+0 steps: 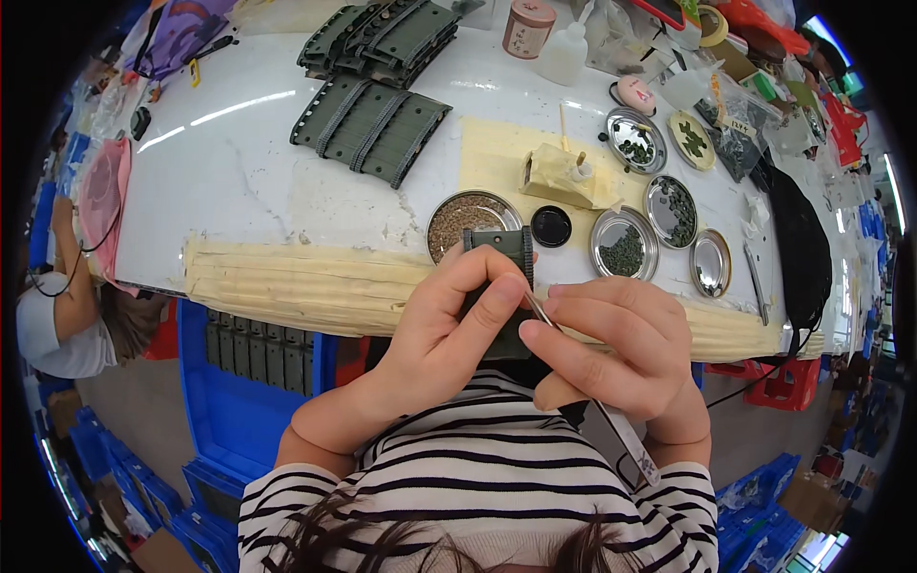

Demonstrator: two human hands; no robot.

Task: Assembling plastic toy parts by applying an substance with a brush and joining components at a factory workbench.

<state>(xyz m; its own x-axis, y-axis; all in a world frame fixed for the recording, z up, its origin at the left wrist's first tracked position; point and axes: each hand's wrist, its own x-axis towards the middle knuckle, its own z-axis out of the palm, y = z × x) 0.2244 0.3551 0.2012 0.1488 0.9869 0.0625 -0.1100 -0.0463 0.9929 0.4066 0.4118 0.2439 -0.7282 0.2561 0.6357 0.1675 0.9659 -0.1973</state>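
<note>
My left hand is closed around a dark green panel with ridged, track-like edges, held upright over the table's front edge. My fingers cover much of it. In my right hand is a pair of metal tweezers, its tips meeting the panel's right side by my left fingertips. Whether the tips hold a small part is too small to tell. Just behind the panel stand a round dish of brown granules and a black round lid.
Round metal dishes with small dark green parts stand at right, near a block wrapped in yellowish tape. Finished-looking green panels are stacked at the back. A blue crate holds more panels below left. Another person sits at far left.
</note>
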